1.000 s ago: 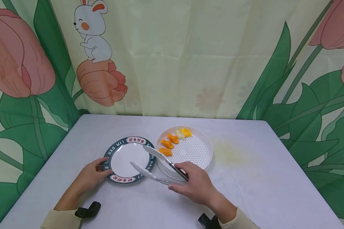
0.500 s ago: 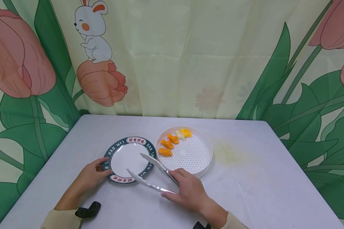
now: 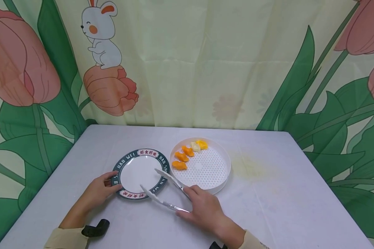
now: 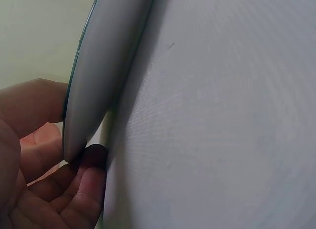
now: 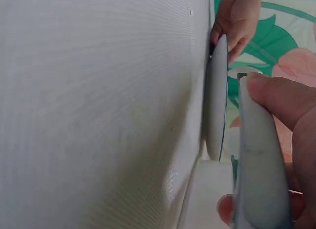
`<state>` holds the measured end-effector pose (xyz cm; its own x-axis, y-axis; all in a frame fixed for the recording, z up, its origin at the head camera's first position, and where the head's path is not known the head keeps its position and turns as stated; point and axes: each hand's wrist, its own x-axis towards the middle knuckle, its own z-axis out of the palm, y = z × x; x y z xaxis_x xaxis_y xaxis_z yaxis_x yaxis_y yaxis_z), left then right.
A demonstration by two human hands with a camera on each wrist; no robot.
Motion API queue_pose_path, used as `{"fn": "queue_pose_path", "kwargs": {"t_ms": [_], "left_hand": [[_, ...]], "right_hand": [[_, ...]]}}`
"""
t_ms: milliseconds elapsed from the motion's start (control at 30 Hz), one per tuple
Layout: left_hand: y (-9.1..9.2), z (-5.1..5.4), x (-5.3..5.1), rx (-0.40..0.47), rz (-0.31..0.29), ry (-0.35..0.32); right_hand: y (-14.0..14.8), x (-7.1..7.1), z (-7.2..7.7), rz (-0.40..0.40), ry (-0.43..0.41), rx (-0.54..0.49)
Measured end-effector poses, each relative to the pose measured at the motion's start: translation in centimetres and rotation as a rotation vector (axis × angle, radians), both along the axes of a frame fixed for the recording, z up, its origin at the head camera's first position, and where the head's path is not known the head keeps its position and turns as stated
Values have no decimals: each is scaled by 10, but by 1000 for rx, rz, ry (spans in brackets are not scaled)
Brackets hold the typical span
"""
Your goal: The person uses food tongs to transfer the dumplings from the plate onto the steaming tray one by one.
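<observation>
A round white plate (image 3: pixel 137 174) with a dark green lettered rim lies at centre left of the table. My left hand (image 3: pixel 96 190) grips its left edge, thumb and fingers on either side of the rim in the left wrist view. My right hand (image 3: pixel 202 209) holds metal tongs (image 3: pixel 169 177), with their two arms spread apart and nothing between them. The tips hover over the plate's right part. Beside the plate stands a round white tray (image 3: pixel 210 167) with a patterned bottom. Several small orange pieces (image 3: pixel 181 156), a cream one (image 3: pixel 195 147) and a yellow one (image 3: pixel 202 144), dumpling-like, lie along its left and far side.
A white cloth covers the table (image 3: pixel 286 193), with a faint yellowish stain (image 3: pixel 249 166) right of the tray. Behind the far edge hangs a curtain (image 3: pixel 187 69) printed with tulips and a rabbit.
My right hand and the tongs have come left and nearer to me, away from above the tray's near edge, then shifted slightly right. The left hand and the plate have stayed still.
</observation>
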<state>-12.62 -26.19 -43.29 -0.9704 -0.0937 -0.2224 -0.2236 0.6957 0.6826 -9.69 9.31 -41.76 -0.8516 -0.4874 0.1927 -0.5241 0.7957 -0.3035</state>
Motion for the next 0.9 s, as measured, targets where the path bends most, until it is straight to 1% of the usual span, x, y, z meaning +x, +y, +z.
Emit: {"fn": "queue_pose_path", "kwargs": {"t_ms": [100,267,567,900], "left_hand": [[0,-1,-1,8,-1,-1],[-1,-2,-2,14,1,-6],[0,-4,-3,20,2,-1],[-1,-2,-3,16,-1,2]], "right_hand": [[-1,1,1,-9,-32,31],[1,1,2,-9,-79,51],[3,1,5,11,-116,73],[2,2,7,11,-121,82]]}}
